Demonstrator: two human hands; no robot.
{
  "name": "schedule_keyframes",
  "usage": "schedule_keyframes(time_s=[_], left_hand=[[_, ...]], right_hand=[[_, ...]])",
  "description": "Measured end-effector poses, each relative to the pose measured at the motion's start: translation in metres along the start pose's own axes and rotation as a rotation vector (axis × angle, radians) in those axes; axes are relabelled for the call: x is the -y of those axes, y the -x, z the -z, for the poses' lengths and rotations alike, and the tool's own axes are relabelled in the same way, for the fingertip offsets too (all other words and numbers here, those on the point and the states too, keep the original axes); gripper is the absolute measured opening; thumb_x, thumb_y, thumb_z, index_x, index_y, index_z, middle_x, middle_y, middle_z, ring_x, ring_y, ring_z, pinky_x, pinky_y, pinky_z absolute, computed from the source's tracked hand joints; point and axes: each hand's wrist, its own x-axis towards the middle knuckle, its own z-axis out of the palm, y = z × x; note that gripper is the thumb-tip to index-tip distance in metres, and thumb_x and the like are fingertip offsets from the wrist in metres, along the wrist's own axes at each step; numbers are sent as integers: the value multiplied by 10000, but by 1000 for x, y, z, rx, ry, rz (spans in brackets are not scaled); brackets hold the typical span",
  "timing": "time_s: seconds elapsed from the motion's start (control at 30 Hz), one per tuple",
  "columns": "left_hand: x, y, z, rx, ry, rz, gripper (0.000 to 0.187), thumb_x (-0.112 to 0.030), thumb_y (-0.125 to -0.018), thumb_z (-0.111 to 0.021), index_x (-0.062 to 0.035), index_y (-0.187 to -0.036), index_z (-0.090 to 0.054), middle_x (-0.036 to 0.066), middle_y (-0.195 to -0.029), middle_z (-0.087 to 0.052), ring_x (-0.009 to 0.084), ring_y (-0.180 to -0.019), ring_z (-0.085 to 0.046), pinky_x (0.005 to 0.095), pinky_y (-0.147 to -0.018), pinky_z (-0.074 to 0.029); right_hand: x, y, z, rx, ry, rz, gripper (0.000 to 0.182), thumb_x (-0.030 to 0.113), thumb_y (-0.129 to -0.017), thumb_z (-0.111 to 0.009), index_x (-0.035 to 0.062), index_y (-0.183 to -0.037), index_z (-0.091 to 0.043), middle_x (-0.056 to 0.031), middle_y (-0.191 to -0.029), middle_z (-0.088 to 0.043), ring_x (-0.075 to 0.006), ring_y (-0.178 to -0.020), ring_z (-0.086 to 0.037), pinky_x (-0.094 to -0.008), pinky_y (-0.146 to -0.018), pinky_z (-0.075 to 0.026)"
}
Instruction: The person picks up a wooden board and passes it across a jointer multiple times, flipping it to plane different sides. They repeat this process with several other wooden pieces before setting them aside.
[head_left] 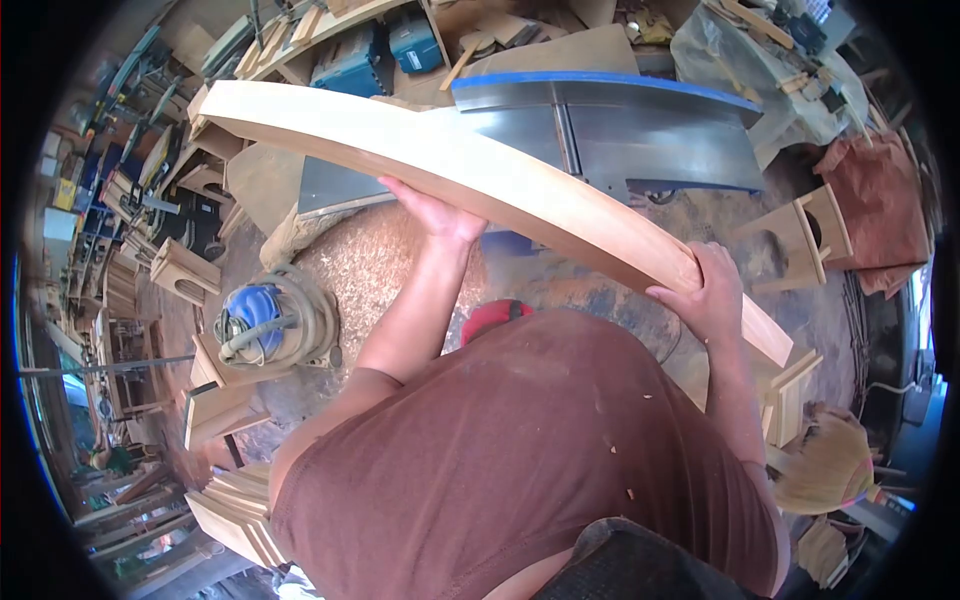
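Observation:
A long, thick, pale wooden board (480, 160) is held up in front of me, slanting from far left to near right. My left hand (440, 212) supports it from beneath near the middle, its thumb along the near face and its other fingers hidden. Close to the right end, my right hand (712, 290) grips the board with fingers over the top and thumb on the near side. Beyond and partly behind the board stands a metal machine with a long flat bed (650, 125) and a blue edge.
Wood shavings (370, 250) cover the floor beneath the board. A blue-topped shop vacuum (275, 318) stands to the left. Wooden stools (800, 240) and a broom (825, 465) are on the right. Stacked boards (235, 515) lie at lower left, and blue cases (350, 65) sit at the back.

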Motion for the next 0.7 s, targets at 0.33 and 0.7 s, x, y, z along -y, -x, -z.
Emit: schedule_keyframes(time_s=[0.33, 0.7], left_hand=[[51, -61, -55, 136, 79, 95, 1055, -941, -722, -329, -163, -1432, -400, 56, -1391, -476, 262, -1283, -454, 464, -1084, -366], [170, -74, -138, 23, -98, -48, 842, -747, -920, -306, -160, -1522, -254, 61, -1538, -322, 264, -1416, -301, 464, -1155, -258]], right_hand=[[-56, -38, 25, -151, 28, 12, 707, 482, -536, -877, 31, -1022, -631, -131, -892, -612, -340, -859, -580, -421, -775, -465], [-255, -122, 41, 123, -330, -59, 622, 353, -594, -879, -15, -1042, -652, -159, -981, -672, -305, -896, -643, -377, -826, -501]])
